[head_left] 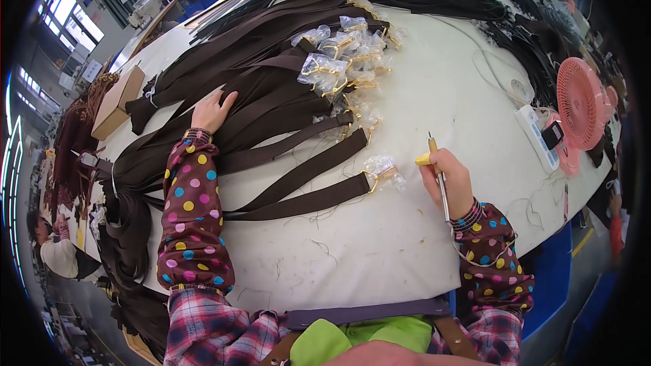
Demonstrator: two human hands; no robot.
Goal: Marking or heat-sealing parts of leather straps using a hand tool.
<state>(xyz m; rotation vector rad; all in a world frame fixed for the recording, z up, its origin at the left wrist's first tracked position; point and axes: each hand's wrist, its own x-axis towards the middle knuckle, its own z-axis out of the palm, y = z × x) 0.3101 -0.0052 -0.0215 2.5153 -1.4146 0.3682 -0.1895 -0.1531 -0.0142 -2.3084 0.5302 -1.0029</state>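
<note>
Resting flat on the straps (271, 95), left hand (211, 111), grip apart. Right hand (449, 179), right of straps, grip clamped on a tool (438, 176) above the surface (380, 244).

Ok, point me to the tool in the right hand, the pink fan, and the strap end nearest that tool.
pen-like tool (439, 179): head view, on its metal shaft beside the right hand.
pink fan (580, 102): head view, on the middle of its round grille.
nearest strap end (352, 186): head view, on the brown webbing just before the gold buckle.

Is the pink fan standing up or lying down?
Standing up: the pink fan rests on its base on the white table, its round grille upright.
</note>
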